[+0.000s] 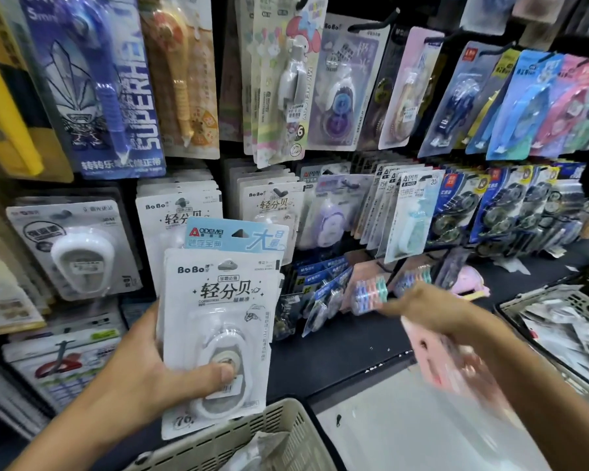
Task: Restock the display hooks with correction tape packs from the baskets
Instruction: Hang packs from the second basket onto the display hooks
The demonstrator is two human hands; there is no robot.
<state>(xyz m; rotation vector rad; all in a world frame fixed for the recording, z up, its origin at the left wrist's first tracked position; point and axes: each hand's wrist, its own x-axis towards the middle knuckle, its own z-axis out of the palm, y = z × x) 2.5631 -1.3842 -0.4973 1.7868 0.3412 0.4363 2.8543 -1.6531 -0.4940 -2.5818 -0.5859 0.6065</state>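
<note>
The left hand [140,362] grips a small stack of correction tape packs [218,334], thumb across the front white pack, holding it upright before the display hooks [181,202] and above a beige basket [279,436]. The right hand [425,307] is blurred; its fingers [388,305] appear to hold a pink pack [439,358] low over the dark shelf [337,355], beside a second basket [572,300].

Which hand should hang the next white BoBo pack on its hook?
Probably the left hand: it grips the white BoBo correction tape packs just below the matching hanging row. The right hand holds a blurred pink pack.
</note>
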